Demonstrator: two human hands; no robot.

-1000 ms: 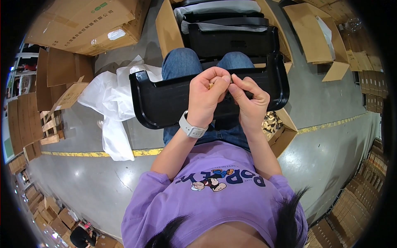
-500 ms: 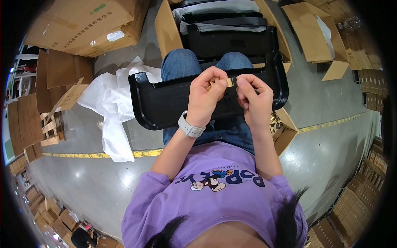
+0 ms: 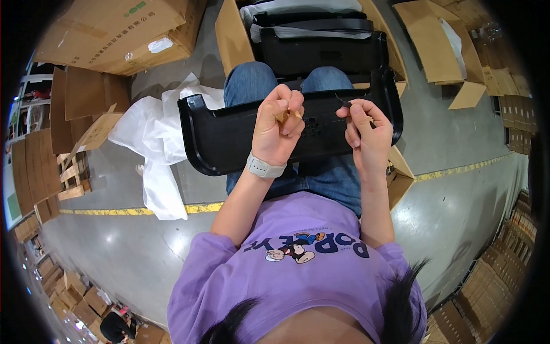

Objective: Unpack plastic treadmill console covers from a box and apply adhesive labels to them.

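A long black plastic panel (image 3: 229,137) with raised edges lies across my lap. Above its middle, my left hand (image 3: 272,129) is closed, with a small tan piece (image 3: 282,117) showing between the curled fingers; it looks like backing paper. To its right, my right hand (image 3: 369,132) pinches a thin black strip (image 3: 342,102) whose free end curls up toward the left. Something tan and dark also shows within the right fingers, too hidden to name. A gap separates the two hands, and neither visibly touches the panel.
Ahead of my knees an open carton (image 3: 235,34) holds several black panels (image 3: 321,51) with white wrapping. White foam sheeting (image 3: 154,137) lies on the floor at left. A small open box (image 3: 401,178) stands by my right thigh. Other cartons (image 3: 441,46) stand around.
My hands have moved apart, the right one going rightward with the black strip. The tan piece and the strip, close together between my fingers before, are now separate.
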